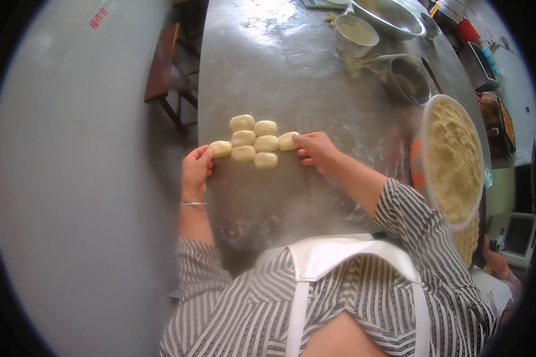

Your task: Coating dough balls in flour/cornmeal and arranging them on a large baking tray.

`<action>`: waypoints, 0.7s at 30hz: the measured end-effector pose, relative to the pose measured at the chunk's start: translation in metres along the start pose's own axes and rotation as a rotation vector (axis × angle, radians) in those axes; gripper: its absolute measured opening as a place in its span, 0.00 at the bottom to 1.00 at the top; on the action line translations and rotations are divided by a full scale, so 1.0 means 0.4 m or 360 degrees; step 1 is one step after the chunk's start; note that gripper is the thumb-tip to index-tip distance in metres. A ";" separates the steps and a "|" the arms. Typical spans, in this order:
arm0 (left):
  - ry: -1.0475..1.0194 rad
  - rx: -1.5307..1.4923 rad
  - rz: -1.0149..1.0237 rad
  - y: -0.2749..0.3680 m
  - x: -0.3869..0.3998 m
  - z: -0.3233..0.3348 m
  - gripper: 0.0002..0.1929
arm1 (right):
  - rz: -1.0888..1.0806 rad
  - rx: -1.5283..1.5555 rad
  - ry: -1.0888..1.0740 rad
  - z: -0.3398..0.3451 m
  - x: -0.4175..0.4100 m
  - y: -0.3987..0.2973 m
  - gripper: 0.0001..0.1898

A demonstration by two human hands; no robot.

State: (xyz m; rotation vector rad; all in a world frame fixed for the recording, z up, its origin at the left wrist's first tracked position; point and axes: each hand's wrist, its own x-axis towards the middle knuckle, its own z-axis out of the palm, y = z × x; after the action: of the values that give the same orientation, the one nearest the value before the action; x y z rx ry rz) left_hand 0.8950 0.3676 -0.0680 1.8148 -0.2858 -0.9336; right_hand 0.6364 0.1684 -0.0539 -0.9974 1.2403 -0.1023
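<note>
Several smooth, pale dough pieces point(243, 138) lie close together on the grey metal worktop point(295, 196), in short columns with some touching. My left hand point(197, 166) has its thumb and fingertips on the outer end of the leftmost dough piece point(221, 149). On the other side, my right hand point(317, 149) pinches the outer end of the rightmost dough piece point(288, 141). Both of these pieces rest beside the group, level with its middle and lower rows. Part of each is covered by my fingers.
A large tub of yellowish crumbly filling point(455, 160) stands at the right, near my right forearm. Further back are a metal pot point(410, 80), a small bowl point(356, 33) and a wide steel basin point(391, 15). A wooden bench point(162, 62) stands left of the worktop. Another person's arm point(498, 261) shows at lower right.
</note>
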 end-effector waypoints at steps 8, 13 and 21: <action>-0.0015 0.0704 0.0718 -0.030 0.000 0.086 0.12 | -0.0579 -0.0290 0.0207 -0.043 0.012 0.106 0.18; -0.0312 0.0382 0.0770 0.120 -0.114 0.190 0.12 | -0.0680 0.0063 -0.0073 -0.224 -0.226 0.160 0.19; -0.1401 -0.0116 0.0880 0.341 -0.240 0.815 0.12 | -0.1275 -0.0266 0.1042 -0.680 -0.576 0.164 0.14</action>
State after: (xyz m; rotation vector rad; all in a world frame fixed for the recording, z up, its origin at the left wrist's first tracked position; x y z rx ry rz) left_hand 0.6295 0.1395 0.0401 1.0578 -1.2089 -1.2507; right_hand 0.2988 0.1807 0.0768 -1.6407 1.3614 -1.0286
